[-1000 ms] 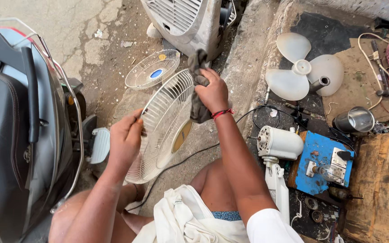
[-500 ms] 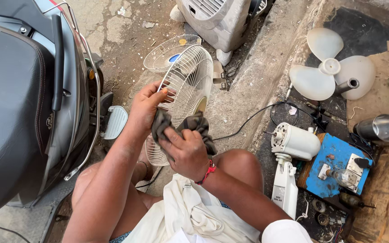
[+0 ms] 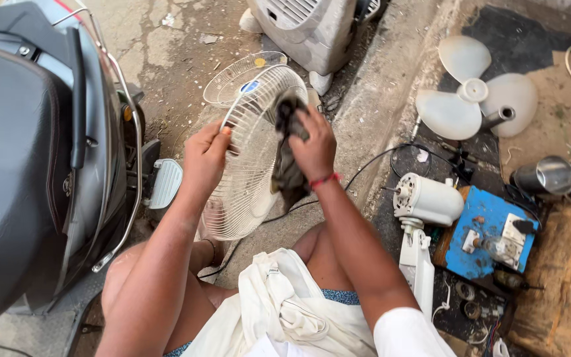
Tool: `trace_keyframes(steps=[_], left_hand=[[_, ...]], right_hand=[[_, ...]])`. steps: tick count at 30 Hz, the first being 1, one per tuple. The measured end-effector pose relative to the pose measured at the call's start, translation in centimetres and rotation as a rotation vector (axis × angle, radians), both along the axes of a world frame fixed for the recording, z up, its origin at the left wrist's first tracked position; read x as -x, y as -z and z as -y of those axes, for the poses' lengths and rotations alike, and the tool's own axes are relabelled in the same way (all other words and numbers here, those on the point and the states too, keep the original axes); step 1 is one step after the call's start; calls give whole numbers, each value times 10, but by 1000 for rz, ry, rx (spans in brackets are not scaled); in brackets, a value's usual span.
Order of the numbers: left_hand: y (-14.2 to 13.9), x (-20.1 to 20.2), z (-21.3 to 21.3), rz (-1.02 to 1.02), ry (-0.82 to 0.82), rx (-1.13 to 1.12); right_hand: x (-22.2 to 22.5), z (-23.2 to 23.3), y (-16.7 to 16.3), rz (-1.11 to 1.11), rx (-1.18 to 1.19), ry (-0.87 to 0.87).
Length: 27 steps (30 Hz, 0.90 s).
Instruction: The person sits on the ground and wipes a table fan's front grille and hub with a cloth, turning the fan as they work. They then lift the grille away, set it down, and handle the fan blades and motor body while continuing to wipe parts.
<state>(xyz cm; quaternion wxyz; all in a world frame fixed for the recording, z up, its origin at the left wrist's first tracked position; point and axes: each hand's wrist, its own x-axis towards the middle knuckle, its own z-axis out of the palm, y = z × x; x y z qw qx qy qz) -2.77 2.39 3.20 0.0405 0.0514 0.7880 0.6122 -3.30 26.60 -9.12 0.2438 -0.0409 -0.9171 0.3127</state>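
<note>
A white wire fan guard (image 3: 249, 165) stands tilted on edge in front of my knees. My left hand (image 3: 205, 155) grips its left rim. My right hand (image 3: 314, 142), with a red thread at the wrist, presses a dark grey rag (image 3: 287, 158) against the upper part of the guard's wires. Part of the rag hangs down behind the hand. A second wire guard (image 3: 236, 76) with a round centre badge lies flat on the ground just beyond.
A parked scooter (image 3: 34, 152) fills the left side. A grey cooler body (image 3: 308, 30) stands ahead. To the right lie white fan blades (image 3: 474, 96), a white fan motor on its stand (image 3: 424, 201), a blue board with switches (image 3: 487, 231), a metal cup (image 3: 546, 175) and cables.
My right hand with the rag has moved from the guard's lower middle up toward its top. My left hand keeps hold of the rim.
</note>
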Motion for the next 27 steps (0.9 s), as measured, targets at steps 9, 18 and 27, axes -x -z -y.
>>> trace_keyframes(steps=[9,18,27], left_hand=[[1,3,12,-172,-233,316],[-6,-9,18,-111,-224,269],[-7,-12,19,-91,-245,254]], right_hand=[[-47,77,-38,-79,193,-266],[-67,85,2,9,213,-8],[-49,62,19,84,387,-5]])
